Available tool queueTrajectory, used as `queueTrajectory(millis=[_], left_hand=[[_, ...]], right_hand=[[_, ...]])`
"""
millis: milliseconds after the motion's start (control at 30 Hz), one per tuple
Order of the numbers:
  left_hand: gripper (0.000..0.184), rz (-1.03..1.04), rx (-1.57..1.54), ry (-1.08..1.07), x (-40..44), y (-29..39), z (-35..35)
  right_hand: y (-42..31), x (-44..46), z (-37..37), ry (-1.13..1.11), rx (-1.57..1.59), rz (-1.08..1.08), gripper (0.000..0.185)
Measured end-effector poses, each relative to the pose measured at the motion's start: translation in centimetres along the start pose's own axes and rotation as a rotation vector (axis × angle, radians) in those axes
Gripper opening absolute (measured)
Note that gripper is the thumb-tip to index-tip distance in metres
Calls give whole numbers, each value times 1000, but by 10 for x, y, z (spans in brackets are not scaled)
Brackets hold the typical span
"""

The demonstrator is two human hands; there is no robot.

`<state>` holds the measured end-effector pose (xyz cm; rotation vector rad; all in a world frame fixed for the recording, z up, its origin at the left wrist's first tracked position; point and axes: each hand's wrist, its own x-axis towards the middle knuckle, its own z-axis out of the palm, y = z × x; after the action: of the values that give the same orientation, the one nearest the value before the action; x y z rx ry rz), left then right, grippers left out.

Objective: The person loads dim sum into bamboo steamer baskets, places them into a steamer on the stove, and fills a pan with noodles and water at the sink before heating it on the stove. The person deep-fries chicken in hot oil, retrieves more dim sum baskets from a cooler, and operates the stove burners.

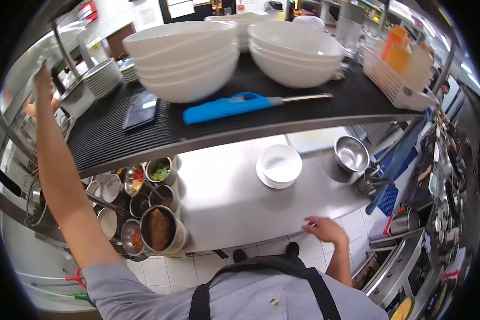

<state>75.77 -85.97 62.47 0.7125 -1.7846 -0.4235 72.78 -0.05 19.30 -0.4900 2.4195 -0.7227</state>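
My left hand (44,82) is raised at the far upper left, beside the shelf's end and near blurred metalware. Its fingers are too smeared to show whether they hold anything. Lower right, my right hand (328,230) hovers by the front edge of the steel counter (218,197), empty, with loosely spread fingers. A white bowl (281,162) rests on a white plate (274,184) on the counter. Above, the dark ribbed shelf (170,125) carries stacked white bowls (184,64), a blue lighter (226,108) and a phone (141,110).
Containers of food, including chopped greens (159,169) and a brown piece in a pot (159,229), line the counter's left end. A steel bowl (351,153) stands at its right. A basket of squeeze bottles (384,80) sits on the shelf. People are in the background.
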Motion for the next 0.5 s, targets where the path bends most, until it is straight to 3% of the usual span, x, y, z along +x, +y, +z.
queueTrajectory(millis=[33,100,133,167,233,300,367,433,467,500], left_hand=[[49,-127,-258,42,-33,46,-7],[52,-95,-392,-11,-96,117,-32],[52,248,-432,-77,-112,122,-47],[52,587,-506,-168,-127,126,-61],[52,498,-530,-60,-231,216,-55],[54,575,-542,-20,-337,289,-45],[56,782,-558,11,-437,353,-42],[60,1089,-590,-19,-522,415,-28],[62,1234,-622,-183,-563,450,-12],[50,1309,-612,-824,-604,494,5]], right_hand=[[14,-9,-24,53,2,25,48],[41,-30,-67,220,74,18,43],[46,-43,-95,304,43,50,40],[81,-47,-118,447,-8,-95,38],[100,-67,-175,625,98,-57,29],[147,-74,-228,869,159,-103,29],[184,-64,-276,1227,341,-274,35],[211,-38,-316,1516,521,-236,41],[231,-22,-331,1578,384,-141,52],[255,8,-339,1659,203,-81,61]])
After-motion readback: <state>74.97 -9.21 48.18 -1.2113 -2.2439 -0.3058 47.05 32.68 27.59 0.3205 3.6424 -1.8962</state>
